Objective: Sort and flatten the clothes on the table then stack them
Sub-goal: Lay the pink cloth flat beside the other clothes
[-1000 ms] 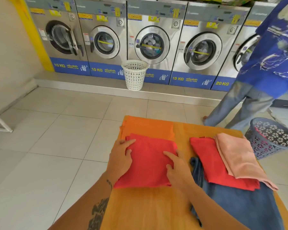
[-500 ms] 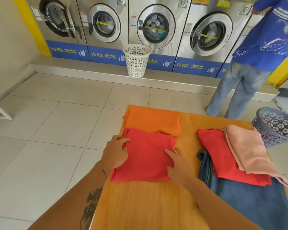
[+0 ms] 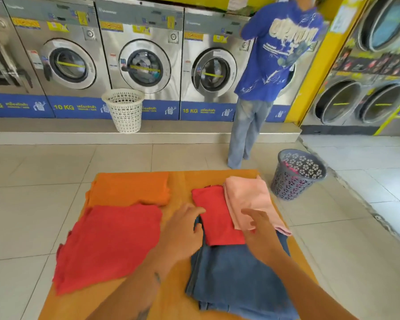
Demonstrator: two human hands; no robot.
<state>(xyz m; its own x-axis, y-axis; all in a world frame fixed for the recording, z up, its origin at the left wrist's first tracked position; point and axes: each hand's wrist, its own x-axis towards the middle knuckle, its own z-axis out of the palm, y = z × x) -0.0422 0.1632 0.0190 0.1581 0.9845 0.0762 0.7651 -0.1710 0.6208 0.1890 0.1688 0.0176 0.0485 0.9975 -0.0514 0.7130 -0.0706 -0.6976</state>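
- Head view: both hands have left the flattened red cloth (image 3: pixel 109 245), now lying left of the fingers.
- Left hand (image 3: pixel 183 236) and right hand (image 3: pixel 259 229), fingers spread and empty, reach the smaller red cloth (image 3: pixel 217 215) on the jeans (image 3: pixel 238 282); sorting likely moves to this pile.

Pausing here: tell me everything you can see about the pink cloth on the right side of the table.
The pale pink folded cloth looks like soft towelling, folded into a long rectangle angled toward the table's far right corner. It overlaps the right edge of the smaller red folded cloth, and its near end lies over the blue denim garment. The right hand hovers at its near edge, fingers spread; contact is unclear. A layered corner pokes out at its near right.
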